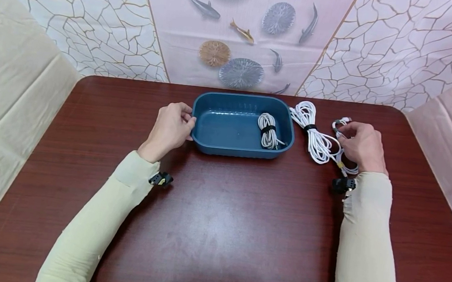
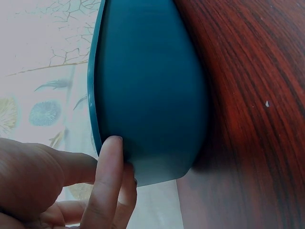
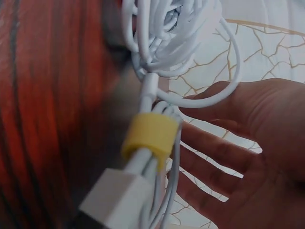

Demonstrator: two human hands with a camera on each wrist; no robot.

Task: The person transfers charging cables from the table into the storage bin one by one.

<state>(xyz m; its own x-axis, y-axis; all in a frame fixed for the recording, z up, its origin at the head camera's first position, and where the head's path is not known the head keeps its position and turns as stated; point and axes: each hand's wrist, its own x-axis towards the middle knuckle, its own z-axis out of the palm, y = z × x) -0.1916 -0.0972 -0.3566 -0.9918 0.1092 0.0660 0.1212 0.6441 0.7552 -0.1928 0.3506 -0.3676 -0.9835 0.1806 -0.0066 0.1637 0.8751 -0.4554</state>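
Observation:
A blue plastic basin (image 1: 225,151) stands near the table's back edge. My left hand (image 1: 171,126) grips its left end, thumb and fingers about the rim; in the left wrist view the fingertips rest against the basin wall (image 2: 152,86). Inside, at the right, lies a coiled pale cable (image 1: 267,130) with a black strap. A larger white cable bundle (image 1: 313,132), also black-strapped, lies just right of the basin. My right hand (image 1: 362,146) pinches a thinner white cable (image 1: 355,171), which has a yellow tie (image 3: 151,135). Its fingertips are partly hidden behind the cable.
The dark red-brown wooden table (image 1: 217,223) carries everything. A patterned cloth (image 1: 240,46) hangs behind its back edge, and pale cloth (image 1: 14,68) flanks both sides. Small black wrist cameras sit on both sleeves.

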